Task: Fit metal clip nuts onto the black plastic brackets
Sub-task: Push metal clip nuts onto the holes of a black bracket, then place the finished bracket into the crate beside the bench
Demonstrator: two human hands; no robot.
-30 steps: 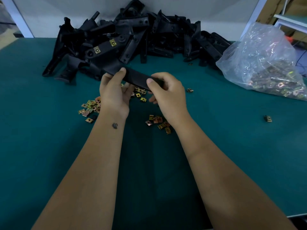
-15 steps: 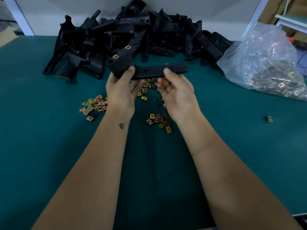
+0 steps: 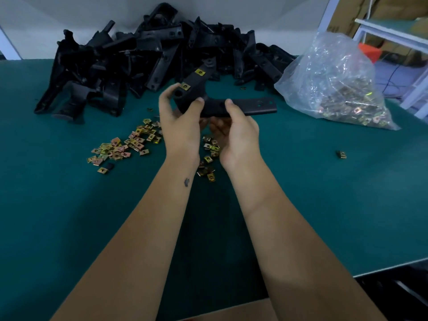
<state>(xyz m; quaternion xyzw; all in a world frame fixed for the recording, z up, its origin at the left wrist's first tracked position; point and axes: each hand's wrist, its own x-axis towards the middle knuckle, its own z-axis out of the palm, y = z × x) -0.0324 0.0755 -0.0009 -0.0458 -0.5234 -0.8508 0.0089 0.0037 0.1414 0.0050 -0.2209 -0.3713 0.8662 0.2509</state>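
Both hands hold one black plastic bracket [image 3: 231,107] above the green table [image 3: 324,193]. The left hand [image 3: 180,121] curls its fingers and thumb round the bracket's bend, and the right hand [image 3: 236,133] pinches the flat arm just beside it, thumb on top and fingers underneath; each grip is closed on the part.

The bracket is matte black and L-shaped. One flat arm runs out to the right of the right hand's grip, with holes near its rounded end. The other arm rises away from the left hand's grip and carries two brass-coloured clip nuts [image 3: 185,86], one close above the left thumb, the second further up.

Below and to the left of the grips, loose clip nuts [image 3: 129,147] lie scattered on the table, with more directly under the wrists. Beyond the grips a heap of brackets [image 3: 143,56] lines the far table edge against a white wall. Right of the grips, near the table's right edge, sits a clear plastic bag of nuts [image 3: 335,89]. A single nut [image 3: 341,154] lies well apart to the right. Bare green surface stretches toward the near edge on both sides of the forearms.
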